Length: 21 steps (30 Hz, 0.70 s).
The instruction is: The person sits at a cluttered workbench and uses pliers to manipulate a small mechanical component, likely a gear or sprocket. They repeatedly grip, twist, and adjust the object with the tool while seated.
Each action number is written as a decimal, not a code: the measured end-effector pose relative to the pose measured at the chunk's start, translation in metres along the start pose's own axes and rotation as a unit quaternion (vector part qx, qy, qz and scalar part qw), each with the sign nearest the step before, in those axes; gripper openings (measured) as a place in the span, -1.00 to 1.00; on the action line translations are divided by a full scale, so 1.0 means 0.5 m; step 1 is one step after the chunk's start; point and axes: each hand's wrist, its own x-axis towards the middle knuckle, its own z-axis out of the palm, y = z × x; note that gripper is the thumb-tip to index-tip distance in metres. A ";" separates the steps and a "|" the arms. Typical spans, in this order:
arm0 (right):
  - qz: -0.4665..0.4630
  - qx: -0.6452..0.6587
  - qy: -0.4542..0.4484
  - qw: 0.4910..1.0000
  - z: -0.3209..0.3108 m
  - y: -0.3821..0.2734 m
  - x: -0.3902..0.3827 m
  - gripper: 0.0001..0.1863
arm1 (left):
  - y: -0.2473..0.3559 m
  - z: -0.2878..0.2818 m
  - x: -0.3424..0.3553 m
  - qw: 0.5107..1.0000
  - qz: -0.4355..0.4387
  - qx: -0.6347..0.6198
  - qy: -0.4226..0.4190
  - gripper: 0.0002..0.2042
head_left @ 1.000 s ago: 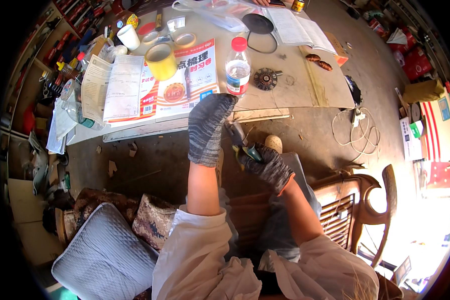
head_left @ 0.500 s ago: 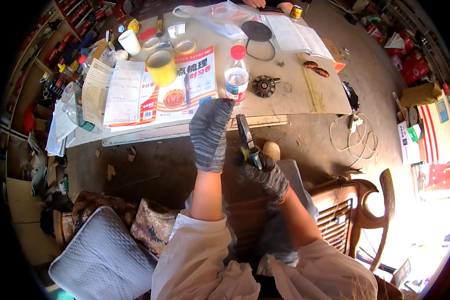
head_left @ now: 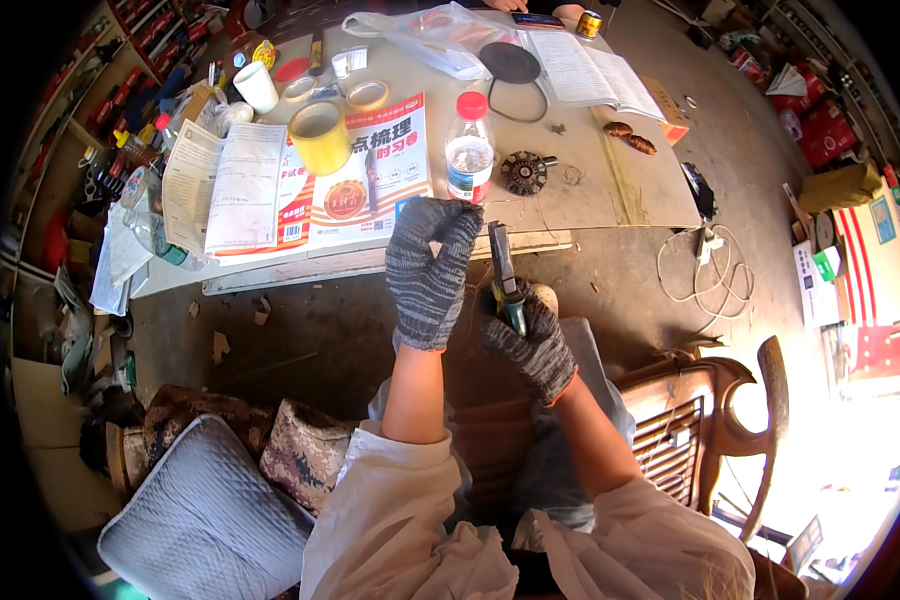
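Both hands wear grey knitted gloves. My left hand is closed at the table's front edge, just below the water bottle with a red cap; what its fingertips pinch is too small to make out. My right hand grips pliers with green handles, held nearly upright right of my left hand, jaws near the table edge. Behind them a dark round slotted metal part lies on the table, with fine strands nearby. A yellow tape roll stands on a printed booklet to the left.
Papers, bottles and tape rolls crowd the left side. A plastic bag, black disc and open notebook lie farther back, near another person's hand. A wooden chair, cushion and cable surround me below.
The pliers in my right hand have risen and turned more upright, shifting slightly right. My left hand has rolled a little, moving slightly right, its fingers still closed.
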 end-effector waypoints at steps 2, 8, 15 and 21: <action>0.016 -0.031 -0.005 0.999 0.002 -0.014 -0.004 -0.67 | 0.000 0.001 0.000 1.000 0.000 0.001 0.003 -0.91; 0.007 -0.013 0.001 1.000 0.006 -0.020 -0.002 -0.73 | 0.003 0.000 0.001 1.000 0.003 -0.005 0.002 -0.91; 0.036 -0.044 0.001 0.998 -0.001 -0.017 0.001 -0.72 | 0.004 0.003 0.001 1.000 0.017 0.001 0.010 -0.91; 0.037 -0.075 0.004 0.996 0.003 -0.025 0.003 -0.75 | 0.000 0.000 0.002 1.000 0.006 0.007 0.007 -0.91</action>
